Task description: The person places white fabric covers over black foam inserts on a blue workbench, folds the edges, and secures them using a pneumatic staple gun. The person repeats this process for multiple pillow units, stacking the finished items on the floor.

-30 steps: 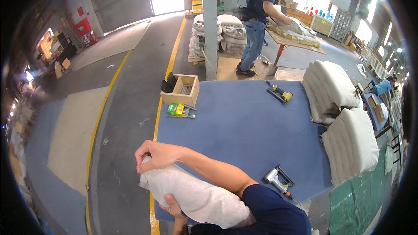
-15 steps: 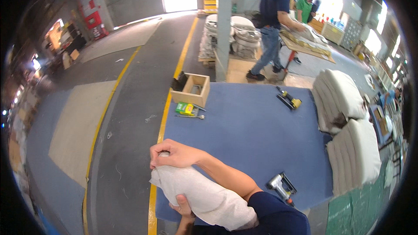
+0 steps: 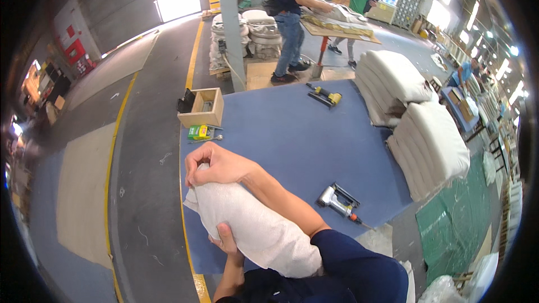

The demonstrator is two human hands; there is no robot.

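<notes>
A long piece padded and wrapped in off-white cloth (image 3: pixel 252 221) lies slantwise in front of my body, its near end against me. My right hand (image 3: pixel 219 164) is closed at its far end, fingers curled and pinching the cloth edge there. My left hand (image 3: pixel 227 241) grips the left side lower down, thumb on top and the other fingers mostly hidden beneath. Below is a blue-topped table (image 3: pixel 286 140). On it, right of my right arm, lies a silver staple gun (image 3: pixel 336 199); a yellow-and-black staple gun (image 3: pixel 325 96) rests near the far edge.
An open wooden box (image 3: pixel 212 113) and a small green-and-yellow carton (image 3: pixel 197 132) sit at the table's far left. Two stacks of white cushions (image 3: pixel 429 146) line the right side. Beyond a grey post (image 3: pixel 229 28), people stand at another worktable (image 3: pixel 342 29).
My view has swung to the right, so the table and its tools appear farther left and higher. Both hands keep hold of the cloth-wrapped piece, with its far end slightly raised.
</notes>
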